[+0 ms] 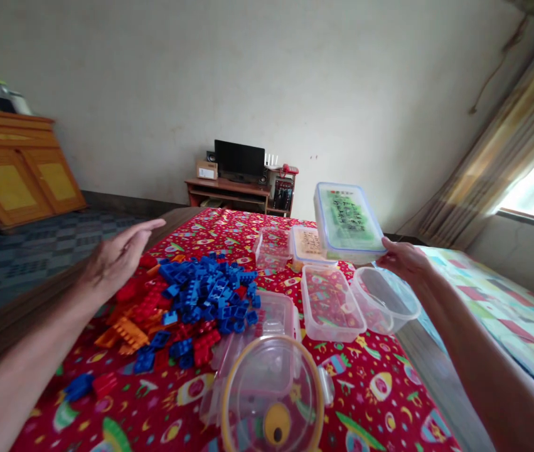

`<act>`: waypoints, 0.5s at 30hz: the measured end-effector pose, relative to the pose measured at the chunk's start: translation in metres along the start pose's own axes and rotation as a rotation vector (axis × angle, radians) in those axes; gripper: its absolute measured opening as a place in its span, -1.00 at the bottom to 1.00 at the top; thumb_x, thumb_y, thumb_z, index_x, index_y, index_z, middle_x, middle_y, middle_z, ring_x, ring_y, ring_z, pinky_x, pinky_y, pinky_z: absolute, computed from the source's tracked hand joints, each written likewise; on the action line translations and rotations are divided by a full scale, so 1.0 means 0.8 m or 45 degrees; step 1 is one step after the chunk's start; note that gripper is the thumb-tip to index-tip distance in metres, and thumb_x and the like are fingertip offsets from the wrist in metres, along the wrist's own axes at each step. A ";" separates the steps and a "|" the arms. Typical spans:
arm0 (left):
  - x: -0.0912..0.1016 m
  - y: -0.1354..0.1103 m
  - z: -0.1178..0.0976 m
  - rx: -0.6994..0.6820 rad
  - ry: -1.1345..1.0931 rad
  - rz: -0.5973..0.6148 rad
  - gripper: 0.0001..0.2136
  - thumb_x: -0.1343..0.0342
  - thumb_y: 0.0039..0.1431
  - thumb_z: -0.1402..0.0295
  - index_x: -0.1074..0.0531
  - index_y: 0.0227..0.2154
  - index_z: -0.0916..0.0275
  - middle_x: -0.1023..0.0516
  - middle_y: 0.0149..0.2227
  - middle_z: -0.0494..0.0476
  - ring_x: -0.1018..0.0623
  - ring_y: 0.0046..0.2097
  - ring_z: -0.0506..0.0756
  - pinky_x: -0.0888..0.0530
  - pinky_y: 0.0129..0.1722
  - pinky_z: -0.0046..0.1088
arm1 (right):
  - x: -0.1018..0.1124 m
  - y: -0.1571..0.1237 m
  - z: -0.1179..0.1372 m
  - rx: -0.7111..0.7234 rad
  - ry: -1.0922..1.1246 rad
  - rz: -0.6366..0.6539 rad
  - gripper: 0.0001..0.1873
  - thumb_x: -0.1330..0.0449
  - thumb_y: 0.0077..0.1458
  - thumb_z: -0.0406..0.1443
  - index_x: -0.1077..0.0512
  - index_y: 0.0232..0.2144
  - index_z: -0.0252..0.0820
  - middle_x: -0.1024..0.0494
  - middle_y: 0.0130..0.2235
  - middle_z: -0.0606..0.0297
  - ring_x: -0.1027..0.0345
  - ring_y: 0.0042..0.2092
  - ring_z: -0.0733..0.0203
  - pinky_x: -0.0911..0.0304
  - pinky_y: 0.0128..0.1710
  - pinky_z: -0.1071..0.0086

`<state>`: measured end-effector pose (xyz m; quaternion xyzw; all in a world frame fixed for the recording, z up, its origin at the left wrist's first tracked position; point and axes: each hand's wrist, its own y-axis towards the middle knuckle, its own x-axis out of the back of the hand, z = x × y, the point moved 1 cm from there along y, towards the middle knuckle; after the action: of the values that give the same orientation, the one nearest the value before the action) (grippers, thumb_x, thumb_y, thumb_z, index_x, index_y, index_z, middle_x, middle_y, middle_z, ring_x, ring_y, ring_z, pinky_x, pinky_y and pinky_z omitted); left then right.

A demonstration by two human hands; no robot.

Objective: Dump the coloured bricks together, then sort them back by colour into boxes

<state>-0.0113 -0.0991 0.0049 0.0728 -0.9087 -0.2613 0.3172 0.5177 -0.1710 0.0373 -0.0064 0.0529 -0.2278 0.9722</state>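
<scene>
My right hand (404,258) grips the near right corner of a lidded plastic container (351,220) with green contents, dark handwriting on its lid and a blue seal. The container is tilted and held up over the far right of the table. Raised over the left edge of the table, my left hand (118,257) is open, with fingers stretched out and nothing in it. Beneath and beside it spreads a heap of blue bricks (210,289), with orange bricks (128,333) and red bricks (151,301) along its left and front.
Under the raised container are a second lidded container (311,245), a rectangular tub (332,304) and a round tub (384,298). Another clear tub (272,248) stands farther back. A round lid (271,402) overlaps clear lids (273,314) on the red patterned cloth (379,402).
</scene>
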 end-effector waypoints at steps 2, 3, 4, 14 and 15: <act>-0.016 -0.009 -0.026 -0.064 -0.475 0.000 -0.52 0.13 0.32 0.10 -0.33 0.08 0.40 -0.39 0.17 0.11 -0.32 0.19 0.15 -0.18 0.22 -0.31 | -0.027 -0.027 -0.016 0.002 0.039 0.128 -0.76 -0.39 -0.11 -0.25 -0.42 -0.59 -0.26 -0.40 -0.60 0.29 -0.23 -0.58 0.35 -0.29 -0.59 0.46; -0.028 -0.016 -0.040 -0.034 -0.712 0.068 -0.51 0.07 0.29 0.10 -0.32 0.10 0.40 -0.38 0.18 0.17 -0.32 0.21 0.16 -0.20 0.22 -0.31 | -0.042 -0.041 -0.026 0.008 0.063 0.197 -0.74 -0.39 -0.12 -0.22 -0.42 -0.59 -0.24 -0.39 -0.60 0.31 -0.21 -0.58 0.36 -0.29 -0.58 0.45; -0.040 -0.024 -0.054 0.053 -0.890 0.140 -0.48 0.00 0.25 0.08 -0.31 0.12 0.37 -0.39 0.17 0.21 -0.34 0.20 0.17 -0.22 0.21 -0.29 | -0.057 -0.054 -0.035 0.011 0.082 0.264 -0.72 -0.40 -0.14 -0.19 -0.42 -0.60 -0.23 -0.37 -0.62 0.34 -0.19 -0.59 0.37 -0.28 -0.57 0.45; -0.071 -0.072 -0.117 0.256 -1.019 0.484 -0.54 -0.24 0.01 0.03 -0.46 -0.11 0.23 -0.54 -0.04 0.19 -0.44 0.08 0.24 -0.34 0.07 -0.27 | -0.152 -0.172 -0.085 -0.067 0.075 0.656 -0.60 -0.41 -0.25 0.00 -0.47 -0.53 -0.19 -0.44 -0.51 0.31 -0.26 -0.46 0.31 -0.26 -0.44 0.42; -0.068 -0.073 -0.113 0.290 -0.959 0.441 -0.58 -0.28 -0.03 0.07 -0.47 -0.18 0.25 -0.56 -0.10 0.18 -0.47 0.04 0.24 -0.35 0.05 -0.28 | -0.153 -0.181 -0.087 -0.082 0.057 0.683 -0.60 -0.41 -0.23 0.00 -0.46 -0.54 -0.19 -0.43 -0.51 0.32 -0.26 -0.45 0.31 -0.26 -0.42 0.42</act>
<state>0.0854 -0.1716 0.0051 -0.1468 -0.9829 -0.1106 -0.0075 0.3374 -0.2454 -0.0146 -0.0182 0.0816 0.0396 0.9957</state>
